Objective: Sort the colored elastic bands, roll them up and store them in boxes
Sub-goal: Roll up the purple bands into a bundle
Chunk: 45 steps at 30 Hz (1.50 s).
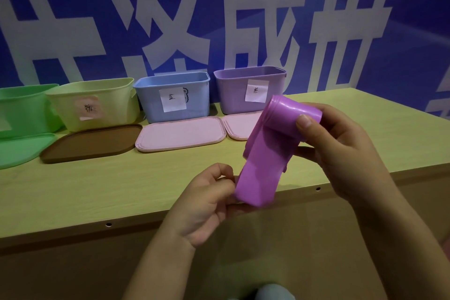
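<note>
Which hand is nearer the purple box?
Right. The right hand holds the rolled end of the purple band just in front of the purple box, slightly to its right. The left hand pinches the band's loose lower end, nearer the table's front edge.

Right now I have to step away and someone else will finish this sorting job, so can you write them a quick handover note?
Right hand: holds the rolled end of the purple band, thumb on top of the roll.
Left hand: pinches the loose lower end of the same band.
The band is held up over the table's front edge, partly rolled.
Boxes stand open along the wall: green, yellow, blue, purple box, lids lying flat in front.
Done: a purple band picked, rolling begun.
Left: finish the roll, probably drop it in the purple box. Box contents cannot be seen from here.
</note>
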Motion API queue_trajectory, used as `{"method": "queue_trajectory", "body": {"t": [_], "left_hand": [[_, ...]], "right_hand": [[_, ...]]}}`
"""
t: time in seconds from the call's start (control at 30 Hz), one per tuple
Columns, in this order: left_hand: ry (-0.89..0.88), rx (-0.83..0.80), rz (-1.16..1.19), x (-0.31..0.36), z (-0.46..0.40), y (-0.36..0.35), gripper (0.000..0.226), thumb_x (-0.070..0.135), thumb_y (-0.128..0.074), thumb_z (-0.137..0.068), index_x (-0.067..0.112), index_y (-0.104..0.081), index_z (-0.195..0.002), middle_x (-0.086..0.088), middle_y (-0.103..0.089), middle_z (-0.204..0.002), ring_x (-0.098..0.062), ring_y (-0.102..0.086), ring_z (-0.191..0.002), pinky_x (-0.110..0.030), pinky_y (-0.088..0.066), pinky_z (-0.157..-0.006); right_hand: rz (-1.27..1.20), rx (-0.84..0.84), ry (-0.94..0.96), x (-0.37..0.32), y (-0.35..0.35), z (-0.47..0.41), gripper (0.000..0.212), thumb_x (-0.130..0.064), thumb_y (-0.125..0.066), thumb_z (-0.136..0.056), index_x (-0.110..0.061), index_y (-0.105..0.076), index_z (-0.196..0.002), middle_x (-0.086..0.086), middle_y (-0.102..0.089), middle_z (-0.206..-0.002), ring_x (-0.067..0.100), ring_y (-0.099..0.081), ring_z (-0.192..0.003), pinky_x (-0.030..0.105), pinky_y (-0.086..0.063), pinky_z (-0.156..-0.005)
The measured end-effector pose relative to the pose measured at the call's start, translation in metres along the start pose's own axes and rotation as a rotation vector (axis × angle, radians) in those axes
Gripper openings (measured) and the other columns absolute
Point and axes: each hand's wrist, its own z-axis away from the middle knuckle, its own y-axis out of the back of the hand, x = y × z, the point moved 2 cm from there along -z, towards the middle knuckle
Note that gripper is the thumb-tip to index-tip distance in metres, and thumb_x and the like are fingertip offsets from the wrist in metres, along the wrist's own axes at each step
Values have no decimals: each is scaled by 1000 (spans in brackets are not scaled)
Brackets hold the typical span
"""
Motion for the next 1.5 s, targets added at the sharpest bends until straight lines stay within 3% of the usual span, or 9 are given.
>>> {"method": "queue_trajectory", "body": {"t": [0.33,0.53,0.67,0.8,0.87,0.97,1.1,1.33,1.5], "left_hand": [[-199,-8,-486,20,11,-2,41,-14,-41,-83,17,-67,-76,-2,-65,-92,-13,-61,-67,-21,-48,-53],[-208,-55,-413,20,9,0,50,-12,-33,-87,12,-74,-72,-9,-70,-80,-22,-65,-78,-33,-55,-72],[-248,-92,-239,14,8,1,34,31,-47,-81,11,-74,-72,-12,-68,-80,-25,-64,-76,-33,-55,-67],[-445,-70,-603,16,12,1,44,54,-60,-70,12,-72,-77,-4,-69,-83,-23,-63,-76,-33,-50,-65],[-489,-32,-706,15,15,-1,47,57,-64,-66,10,-67,-73,-9,-63,-75,-26,-55,-68,-32,-43,-60],[-590,152,-771,24,17,-1,47,58,-72,-64,12,-63,-65,-7,-57,-59,-9,-45,-54,-23,-35,-52],[-738,301,-788,42,27,-4,29,48,-68,-67,20,-62,-61,8,-63,-60,-11,-57,-57,-22,-43,-47],[-443,337,-511,14,4,2,25,28,-77,-67,15,-60,-79,0,-69,-72,-13,-68,-76,-29,-55,-63],[-373,268,-473,9,0,-2,72,33,-74,-57,45,-40,-119,-1,-73,-79,-12,-71,-79,-29,-57,-75]], "right_hand": [[31,13,33,2,-1,3,35,-39,-57,-71,-26,-60,-103,-12,-68,-88,7,-65,-88,20,-54,-66],[3,15,26,3,-1,5,37,-38,-57,-72,-22,-59,-105,-12,-67,-88,8,-65,-89,21,-55,-66],[-8,15,18,3,-1,4,38,-37,-57,-73,-20,-59,-107,-12,-68,-87,9,-66,-88,21,-55,-66],[-64,56,18,3,3,3,33,-40,-58,-71,-24,-60,-100,-10,-68,-87,9,-67,-87,23,-54,-67],[-71,61,10,3,4,3,32,-39,-57,-72,-23,-60,-99,-8,-67,-88,8,-67,-87,21,-54,-66],[-50,141,-4,10,4,2,31,-37,-57,-73,-21,-59,-99,-6,-65,-88,9,-67,-85,22,-54,-66],[-91,236,-16,16,3,2,27,-36,-56,-76,-20,-59,-98,-1,-63,-91,14,-65,-87,23,-55,-68],[-151,163,-28,9,-7,5,32,-38,-54,-75,-21,-56,-102,-1,-61,-95,15,-66,-92,27,-56,-71],[-198,152,-65,6,-5,7,31,-38,-51,-77,-21,-57,-101,1,-62,-94,17,-66,-90,25,-55,-68]]}}
